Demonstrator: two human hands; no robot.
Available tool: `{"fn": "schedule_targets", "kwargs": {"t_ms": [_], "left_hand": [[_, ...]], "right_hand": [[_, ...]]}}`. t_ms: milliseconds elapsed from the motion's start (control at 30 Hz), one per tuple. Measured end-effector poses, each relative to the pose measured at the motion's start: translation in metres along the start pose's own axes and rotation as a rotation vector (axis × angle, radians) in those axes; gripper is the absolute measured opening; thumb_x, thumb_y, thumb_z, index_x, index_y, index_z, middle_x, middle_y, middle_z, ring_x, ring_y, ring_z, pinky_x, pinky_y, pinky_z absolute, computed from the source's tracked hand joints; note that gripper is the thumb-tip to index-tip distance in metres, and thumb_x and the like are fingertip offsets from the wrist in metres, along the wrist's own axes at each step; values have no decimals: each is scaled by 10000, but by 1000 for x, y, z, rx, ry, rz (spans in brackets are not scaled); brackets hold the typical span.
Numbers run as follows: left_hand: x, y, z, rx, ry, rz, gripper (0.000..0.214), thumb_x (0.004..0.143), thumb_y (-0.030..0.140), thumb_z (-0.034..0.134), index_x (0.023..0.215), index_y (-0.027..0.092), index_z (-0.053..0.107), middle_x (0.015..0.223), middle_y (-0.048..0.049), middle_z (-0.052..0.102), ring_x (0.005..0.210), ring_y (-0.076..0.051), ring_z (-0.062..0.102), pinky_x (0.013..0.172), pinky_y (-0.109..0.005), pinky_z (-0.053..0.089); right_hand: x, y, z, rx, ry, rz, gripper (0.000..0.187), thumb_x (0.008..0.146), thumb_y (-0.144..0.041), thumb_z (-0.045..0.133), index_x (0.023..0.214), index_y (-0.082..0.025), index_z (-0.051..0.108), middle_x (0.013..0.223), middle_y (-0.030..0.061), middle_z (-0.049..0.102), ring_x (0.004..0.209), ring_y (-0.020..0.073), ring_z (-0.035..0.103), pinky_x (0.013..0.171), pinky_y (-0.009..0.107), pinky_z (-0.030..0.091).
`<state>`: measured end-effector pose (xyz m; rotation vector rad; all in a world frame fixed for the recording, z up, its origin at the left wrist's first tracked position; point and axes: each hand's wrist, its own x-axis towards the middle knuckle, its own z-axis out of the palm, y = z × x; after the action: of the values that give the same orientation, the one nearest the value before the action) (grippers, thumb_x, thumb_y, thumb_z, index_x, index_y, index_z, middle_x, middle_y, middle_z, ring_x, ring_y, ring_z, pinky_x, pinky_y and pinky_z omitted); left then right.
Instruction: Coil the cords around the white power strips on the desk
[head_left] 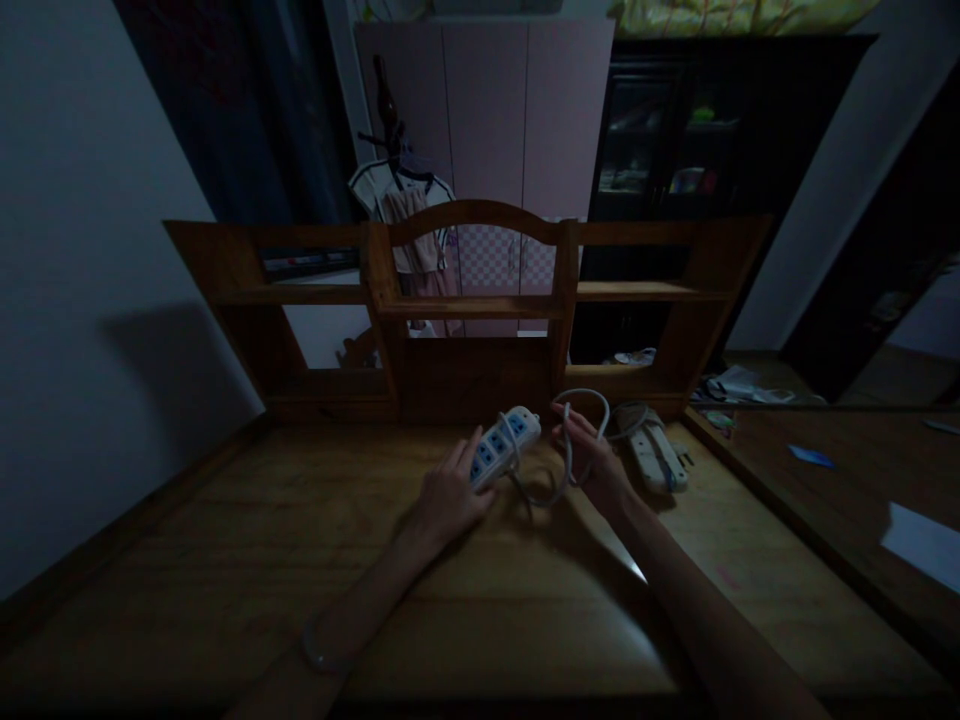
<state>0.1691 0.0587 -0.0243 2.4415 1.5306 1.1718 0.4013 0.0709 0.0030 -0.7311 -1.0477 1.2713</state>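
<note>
My left hand (452,492) grips the near end of a white power strip (499,445) with blue sockets, tilted so its far end points up and right. A loop of its pale cord (551,498) passes around the strip and hangs in curves between my hands. My right hand (589,455) is closed on the cord, with one loop rising above the fingers. To the right of that hand, a second power strip (654,450) lies on the wooden desk (360,560), its cord wrapped round it and its plug at the near right end.
A wooden shelf unit (472,308) stands along the desk's back edge. Right of the desk's raised edge is a brown surface with a white paper (926,540) and a blue packet (810,456). Behind are a pink wardrobe (487,120), hanging clothes (409,215) and a dark cabinet (780,130).
</note>
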Motion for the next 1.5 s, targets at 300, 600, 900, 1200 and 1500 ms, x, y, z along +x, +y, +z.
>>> {"fn": "schedule_targets", "kwargs": {"t_ms": [300,600,900,1200,1500], "left_hand": [[7,-14,-2,-354,256,-218,681,780,326,634,1383,191,347,1263,-111,540,1128,-247,552,946,-374,453],[-6,-6,-4,3,83,413,829,781,364,597,1461,136,182,1287,-196,493,1148,-308,509,948,-438,449],[-8,15,-14,116,-383,626,792,784,378,557,1458,190,185,1327,-162,490,1189,-308,479,947,-433,420],[-4,7,-7,98,-285,423,726,741,302,599,1401,182,323,1201,-143,543,1073,-302,523,912,-415,441],[4,-10,-2,-268,153,-210,707,700,318,682,1346,222,413,1260,-105,548,1085,-268,560,912,-371,444]], "right_hand": [[0,22,0,-574,124,-201,310,820,-467,560,1018,-227,543,677,-7,604,463,120,487,436,245,379],[-1,32,1,-343,28,-16,517,695,-406,691,1133,-264,458,697,-32,640,514,157,591,478,257,445],[7,31,5,109,-98,132,331,610,-260,801,909,-213,666,998,13,668,890,156,627,852,290,493],[9,6,-7,487,87,87,142,754,-244,730,865,-194,657,846,-2,680,748,84,626,694,166,539],[14,6,-15,541,50,111,43,835,-226,641,841,-185,634,779,-16,675,585,42,594,574,106,518]]}}
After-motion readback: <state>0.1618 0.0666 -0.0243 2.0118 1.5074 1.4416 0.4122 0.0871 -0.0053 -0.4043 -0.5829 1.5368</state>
